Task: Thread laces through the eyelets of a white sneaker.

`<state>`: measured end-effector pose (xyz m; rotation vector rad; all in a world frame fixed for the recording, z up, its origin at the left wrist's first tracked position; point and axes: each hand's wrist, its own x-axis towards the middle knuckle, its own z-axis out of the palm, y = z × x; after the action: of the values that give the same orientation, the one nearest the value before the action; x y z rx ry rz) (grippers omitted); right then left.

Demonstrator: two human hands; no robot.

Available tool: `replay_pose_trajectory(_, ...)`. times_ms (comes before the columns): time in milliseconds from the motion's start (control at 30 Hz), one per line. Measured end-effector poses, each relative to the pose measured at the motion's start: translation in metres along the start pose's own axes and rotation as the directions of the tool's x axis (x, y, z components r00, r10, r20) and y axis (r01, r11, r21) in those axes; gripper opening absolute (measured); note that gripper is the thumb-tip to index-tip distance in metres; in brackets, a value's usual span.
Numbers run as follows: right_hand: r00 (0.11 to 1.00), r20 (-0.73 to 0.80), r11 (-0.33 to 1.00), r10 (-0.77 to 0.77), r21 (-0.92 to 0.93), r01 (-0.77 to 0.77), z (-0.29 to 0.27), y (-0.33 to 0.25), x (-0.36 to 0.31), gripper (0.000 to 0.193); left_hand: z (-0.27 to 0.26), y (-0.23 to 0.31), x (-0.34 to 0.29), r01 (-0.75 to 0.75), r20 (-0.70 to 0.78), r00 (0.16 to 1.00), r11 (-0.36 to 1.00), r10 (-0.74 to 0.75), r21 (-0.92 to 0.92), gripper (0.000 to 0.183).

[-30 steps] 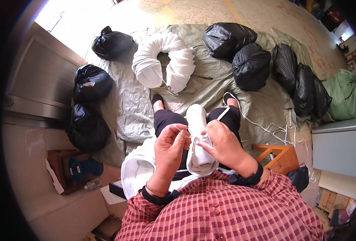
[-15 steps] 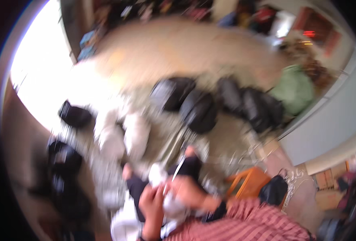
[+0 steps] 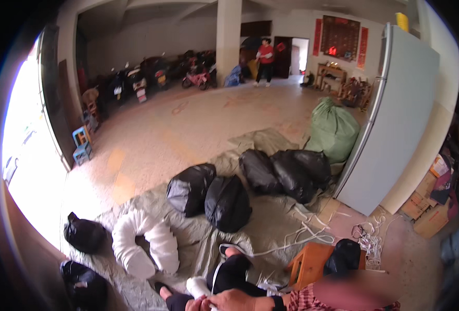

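Note:
At the bottom edge my left hand [image 3: 196,304] and my right hand [image 3: 234,299] meet, their fingers closed together. Between them is a thin white strip [image 3: 215,279] that rises past my dark trouser leg [image 3: 239,277]. The lower part of both hands is cut off by the frame. Close above my left hand lies a white rounded bundle [image 3: 197,286], partly hidden by my hands and legs. Ahead on the left, a horseshoe-shaped row of white nested pieces [image 3: 159,243] rests on a grey-green sheet [image 3: 193,259].
Black filled bags [image 3: 228,203] stand on the sheet, with a large green sack [image 3: 333,132] behind. To my right are an orange stool [image 3: 304,259] with a black item [image 3: 342,256], tangled white cord [image 3: 372,241] and a tall grey cabinet [image 3: 392,124]. A person [image 3: 265,61] stands far back.
My view has tilted up, so my hands sit lower in the picture and the far room with parked scooters shows. The blur is gone. Both hands stay together at the strip.

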<state>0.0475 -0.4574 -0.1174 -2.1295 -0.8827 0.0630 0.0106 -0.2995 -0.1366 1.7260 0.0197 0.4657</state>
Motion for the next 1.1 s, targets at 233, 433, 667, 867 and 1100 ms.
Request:
replay_pose_trajectory(233, 0.994, -0.078, 0.997, 0.077, 0.025, -0.075, -0.044, -0.016, 0.010, 0.012, 0.016, 0.045, 0.016, 0.102, 0.019, 0.995, 0.995, -0.102, 0.001, 0.016)
replay_pose_trajectory(433, 0.983, 0.045, 0.958, 0.177, 0.222, -0.183, -0.038, -0.028, 0.014, 0.014, 0.005, 0.046, 0.001, 0.179, -0.027, 0.982, 0.973, -0.185, -0.142, 0.016)
replay_pose_trajectory(667, 0.995, -0.014, 0.994, 0.097, 0.049, -0.096, -0.045, -0.014, 0.006, 0.011, 0.019, 0.045, 0.007, 0.064, 0.004, 0.998, 0.996, -0.065, 0.065, 0.016)
replay_pose_trajectory(867, 0.969, -0.131, 0.944, 0.211, 0.283, -0.167, -0.024, -0.010, 0.004, 0.030, 0.010, 0.024, -0.015, 0.100, -0.139, 0.983, 0.981, -0.124, -0.168, 0.001)
replay_pose_trajectory(1100, 0.613, 0.410, -0.001, 0.675, 0.832, -0.556, 0.002, 0.037, 0.048, 0.049, -0.001, 0.054, -0.023, 0.376, 0.275, 0.911, 0.894, -0.308, -0.244, 0.013)
